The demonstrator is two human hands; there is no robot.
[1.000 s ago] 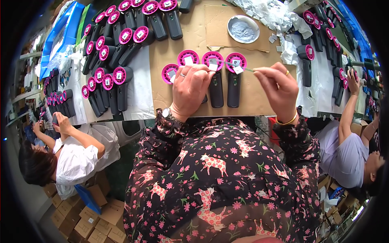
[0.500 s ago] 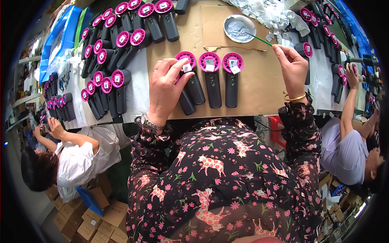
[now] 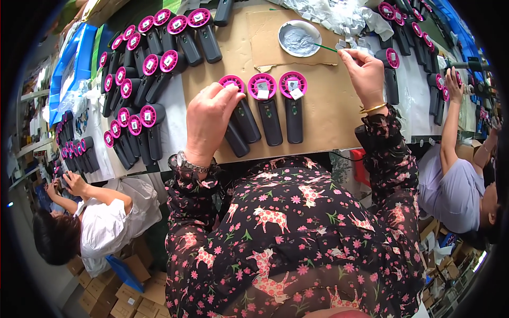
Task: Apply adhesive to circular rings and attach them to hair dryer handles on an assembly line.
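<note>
Left hand (image 3: 208, 123): lies flat on the leftmost black device (image 3: 239, 117), steadying it (grasping nothing).
Right hand (image 3: 365, 73): pinches a green stick (image 3: 324, 47), tip in the paste dish (image 3: 299, 38).

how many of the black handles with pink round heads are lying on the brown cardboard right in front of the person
4. Three show pink heads: left one by the left hand, middle one, right one. A fourth handle lies under the left hand, its head hidden. The hand may cover more.

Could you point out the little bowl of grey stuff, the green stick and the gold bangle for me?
Bowl (image 3: 300, 38): head view, on the grey paste inside.
Green stick (image 3: 326, 47): head view, mid-shaft, between the bowl and the right hand (image 3: 366, 74).
Gold bangle (image 3: 373, 108): head view, on the band at the wrist.
</note>
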